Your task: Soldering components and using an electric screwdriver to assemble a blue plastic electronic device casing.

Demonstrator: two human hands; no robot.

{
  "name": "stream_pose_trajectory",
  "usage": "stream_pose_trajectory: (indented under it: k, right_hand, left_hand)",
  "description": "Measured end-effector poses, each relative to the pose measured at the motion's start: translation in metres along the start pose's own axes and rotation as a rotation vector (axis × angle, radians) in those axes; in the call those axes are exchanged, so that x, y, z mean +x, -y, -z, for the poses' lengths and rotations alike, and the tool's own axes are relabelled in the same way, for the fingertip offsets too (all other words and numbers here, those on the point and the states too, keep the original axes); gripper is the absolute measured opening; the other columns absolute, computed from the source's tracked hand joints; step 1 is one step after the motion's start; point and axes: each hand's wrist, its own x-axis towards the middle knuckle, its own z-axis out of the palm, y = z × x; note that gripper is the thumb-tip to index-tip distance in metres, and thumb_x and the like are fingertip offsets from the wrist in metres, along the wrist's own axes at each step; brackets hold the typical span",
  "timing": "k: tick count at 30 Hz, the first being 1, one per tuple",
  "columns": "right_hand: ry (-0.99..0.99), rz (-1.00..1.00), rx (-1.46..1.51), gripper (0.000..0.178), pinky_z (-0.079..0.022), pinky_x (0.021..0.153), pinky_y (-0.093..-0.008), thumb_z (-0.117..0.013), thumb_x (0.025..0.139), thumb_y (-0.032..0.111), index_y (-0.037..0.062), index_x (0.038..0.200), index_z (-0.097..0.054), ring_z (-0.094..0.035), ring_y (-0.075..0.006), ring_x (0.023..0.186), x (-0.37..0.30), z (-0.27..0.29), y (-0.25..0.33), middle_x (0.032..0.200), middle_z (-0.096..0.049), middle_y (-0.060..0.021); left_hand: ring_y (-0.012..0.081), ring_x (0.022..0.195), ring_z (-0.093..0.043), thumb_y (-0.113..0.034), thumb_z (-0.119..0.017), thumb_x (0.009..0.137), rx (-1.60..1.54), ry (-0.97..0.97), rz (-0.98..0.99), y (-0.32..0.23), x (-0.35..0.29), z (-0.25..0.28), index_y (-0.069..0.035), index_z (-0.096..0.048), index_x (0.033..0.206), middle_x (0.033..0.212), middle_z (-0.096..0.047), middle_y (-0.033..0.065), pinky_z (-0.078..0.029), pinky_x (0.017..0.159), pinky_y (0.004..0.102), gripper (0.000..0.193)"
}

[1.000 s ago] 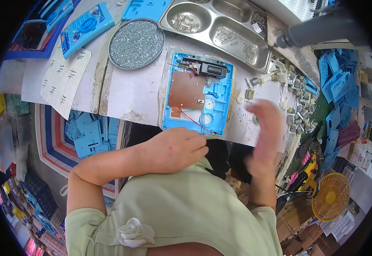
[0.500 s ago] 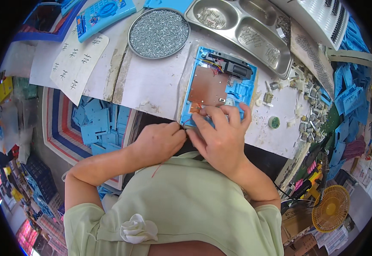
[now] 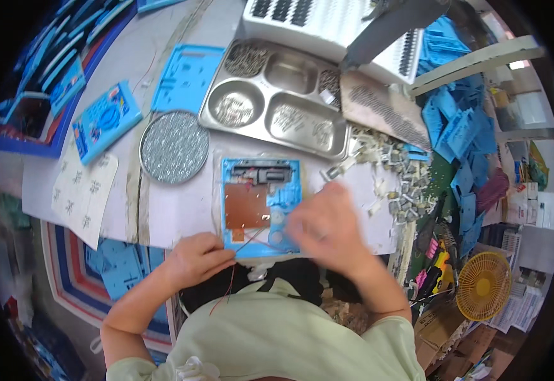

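A light blue plastic casing lies on the bench in front of me. Inside it are a brown circuit board and a black part along the far edge. At the casing's near left corner, my left hand is closed in a pinch on thin red wire, whose loose end hangs toward my lap. A thin dark strand runs from those fingertips over the casing; its kind is unclear. My right hand is over the casing's right edge, smeared by motion, its fingers unreadable.
A round tray of small metal pieces stands left of a compartmented steel tray. Small metal-and-white parts are heaped at the right. Blue panels and a printed blue case lie at the far left. A yellow fan stands right.
My right hand has left the casing's near left corner and moved to its right edge. My left hand stays beside that corner. The whole view has shifted, showing more of the bench's far side.
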Motion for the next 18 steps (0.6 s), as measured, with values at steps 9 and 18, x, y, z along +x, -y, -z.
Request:
stream_pose_trajectory:
  k: [9, 18]
  right_hand:
    - [-0.587, -0.073, -0.411, 0.025, -0.050, 0.094, -0.0388, -0.072, 0.091, 0.015, 0.0080, 0.114, -0.077, -0.066, -0.0301, 0.102, 0.162, 0.131, -0.286, 0.108, -0.074, -0.0107]
    - [-0.670, 0.088, -0.167, 0.016, -0.051, 0.090, -0.0357, -0.074, 0.091, 0.012, 0.0050, 0.106, -0.074, -0.067, -0.0245, 0.095, 0.209, 0.157, -0.333, 0.106, -0.074, -0.0096]
  left_hand:
    - [0.0231, 0.066, -0.063, -0.014, -0.090, 0.072, -0.049, 0.080, 0.010, 0.005, 0.008, 0.008, -0.012, -0.076, 0.094, 0.080, -0.061, 0.0039, -0.051, 0.056, 0.0357, 0.026]
    - [0.0243, 0.067, -0.063, -0.011, -0.089, 0.073, -0.089, 0.043, 0.096, -0.002, 0.002, 0.005, -0.012, -0.076, 0.095, 0.080, -0.061, 0.0049, -0.052, 0.057, 0.0355, 0.026]
